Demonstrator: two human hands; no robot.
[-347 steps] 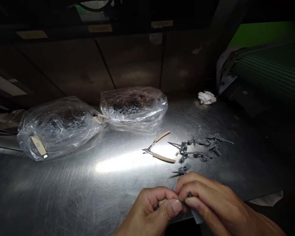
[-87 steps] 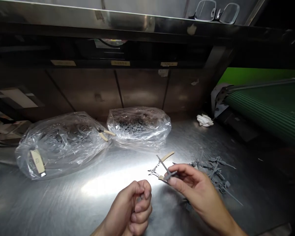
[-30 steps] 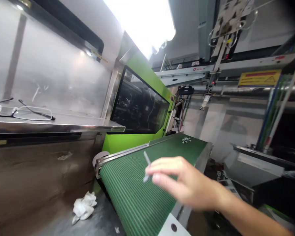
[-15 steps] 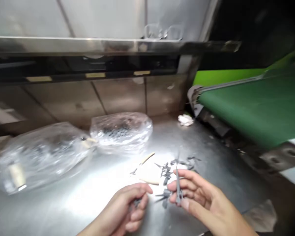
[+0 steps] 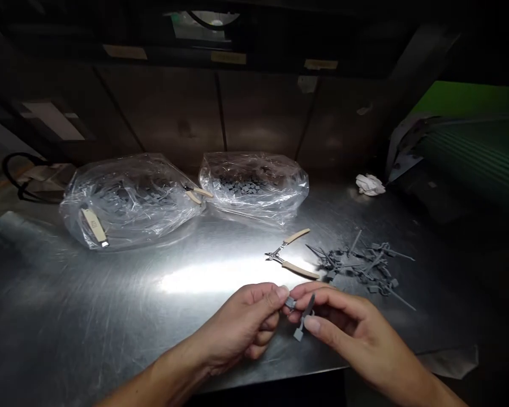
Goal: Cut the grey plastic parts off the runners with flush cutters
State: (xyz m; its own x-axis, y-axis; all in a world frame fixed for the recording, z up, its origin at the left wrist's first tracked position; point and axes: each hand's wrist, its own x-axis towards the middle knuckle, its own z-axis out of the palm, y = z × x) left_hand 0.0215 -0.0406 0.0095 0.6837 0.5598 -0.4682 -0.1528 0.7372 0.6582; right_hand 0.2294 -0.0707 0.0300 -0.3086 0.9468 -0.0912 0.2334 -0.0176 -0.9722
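Piece: a thin grey plastic stem with small square blocks (image 5: 298, 334) is held just above the near edge of the table, between both hands.
Left hand (image 5: 246, 323): clenched loosely, its thumb and forefinger pinching the block at the stem's upper end, probably so that end cannot turn.
Right hand (image 5: 348, 329): grasping the stem lower down between thumb and fingertips, with the other fingers curled under. The two grips meet almost tip to tip, which seems to suit so small a part.
Table (image 5: 89, 316): brushed steel. The hands sit just short of its bright lit patch, likely for the light.
Cutters (image 5: 289, 260): small beige-handled nippers lying just beyond the hands, seemingly kept within easy reach.
Heap (image 5: 360, 264): loose grey plastic stems and blocks lying towards the right edge, beside the cutters.
Bags: two clear plastic bags of grey pieces along the back edge, the larger (image 5: 131, 198) on the left and the smaller (image 5: 254, 183) touching it.
Beyond: a crumpled white cloth (image 5: 370, 184) at the back right corner, next to a green ribbed conveyor belt (image 5: 470, 152).
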